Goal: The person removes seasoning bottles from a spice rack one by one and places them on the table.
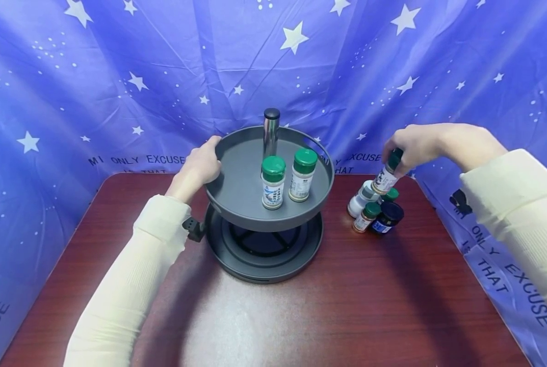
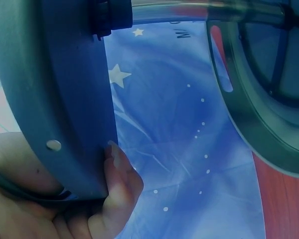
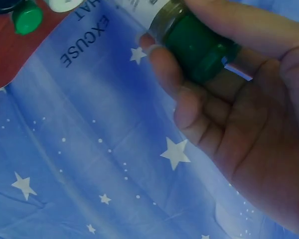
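Note:
A two-tier dark grey turntable rack (image 1: 236, 196) stands on the table, with a steel post (image 1: 270, 133) rising through its upper tray. My left hand (image 1: 201, 164) grips the left rim of that tray; in the left wrist view its fingers (image 2: 120, 194) curl beneath the edge. Two spice jars with green caps, one in front (image 1: 273, 183) and one to its right (image 1: 303, 176), stand upright on the upper tray. Over at the right, my right hand (image 1: 413, 145) holds another spice jar (image 1: 385, 179) by its green cap (image 3: 199, 47), tilted above a cluster of containers.
Below the held jar are a white-bodied bottle (image 1: 357, 205), a small green-capped jar (image 1: 364, 218), a dark-lidded jar (image 1: 387, 218) and a partly hidden green cap (image 1: 390, 193). The lower tray (image 1: 264, 272) rests on the reddish wooden table (image 1: 346, 306). A blue star-printed cloth (image 1: 172, 76) hangs behind.

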`<state>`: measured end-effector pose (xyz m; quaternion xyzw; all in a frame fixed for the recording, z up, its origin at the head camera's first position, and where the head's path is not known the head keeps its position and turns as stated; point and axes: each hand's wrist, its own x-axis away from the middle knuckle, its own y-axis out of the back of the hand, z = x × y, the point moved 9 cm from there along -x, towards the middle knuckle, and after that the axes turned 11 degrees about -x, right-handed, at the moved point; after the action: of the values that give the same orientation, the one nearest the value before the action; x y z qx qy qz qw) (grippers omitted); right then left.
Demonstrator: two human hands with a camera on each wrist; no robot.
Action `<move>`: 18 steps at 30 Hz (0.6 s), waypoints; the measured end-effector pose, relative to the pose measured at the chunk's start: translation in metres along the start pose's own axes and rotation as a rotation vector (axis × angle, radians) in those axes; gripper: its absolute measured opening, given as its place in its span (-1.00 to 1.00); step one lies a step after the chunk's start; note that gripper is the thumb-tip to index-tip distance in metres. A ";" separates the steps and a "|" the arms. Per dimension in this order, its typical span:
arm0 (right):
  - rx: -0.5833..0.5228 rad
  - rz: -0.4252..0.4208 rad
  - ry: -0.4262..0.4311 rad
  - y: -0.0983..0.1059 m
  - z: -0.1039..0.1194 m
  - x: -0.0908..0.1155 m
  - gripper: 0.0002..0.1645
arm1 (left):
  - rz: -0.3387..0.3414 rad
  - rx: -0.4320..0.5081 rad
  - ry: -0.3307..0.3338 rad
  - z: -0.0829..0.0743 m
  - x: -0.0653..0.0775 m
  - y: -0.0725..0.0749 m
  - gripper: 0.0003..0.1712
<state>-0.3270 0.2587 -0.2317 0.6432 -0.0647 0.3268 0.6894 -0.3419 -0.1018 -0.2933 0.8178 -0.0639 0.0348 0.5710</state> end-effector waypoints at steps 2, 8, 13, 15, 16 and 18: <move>0.003 0.004 0.002 -0.003 -0.002 -0.001 -0.48 | -0.001 -0.002 0.000 0.000 0.000 0.000 -0.26; -0.022 0.021 -0.008 -0.012 -0.007 -0.004 -0.49 | 0.002 -0.001 0.002 0.000 0.000 0.001 -0.25; -0.050 0.047 -0.017 -0.021 -0.007 -0.006 -0.58 | -0.002 -0.001 0.000 0.001 0.000 0.001 -0.25; -0.068 0.056 -0.026 -0.024 -0.008 -0.007 -0.59 | -0.003 -0.002 -0.002 0.001 0.000 0.001 -0.26; -0.076 0.063 -0.027 -0.026 -0.008 -0.008 -0.59 | -0.003 -0.002 -0.002 0.001 0.000 0.001 -0.26; -0.098 0.083 -0.032 -0.031 -0.008 -0.009 -0.58 | -0.003 0.000 -0.001 0.001 -0.001 0.001 -0.26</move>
<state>-0.3201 0.2639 -0.2635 0.6105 -0.1183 0.3413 0.7048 -0.3427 -0.1032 -0.2929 0.8180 -0.0630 0.0332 0.5708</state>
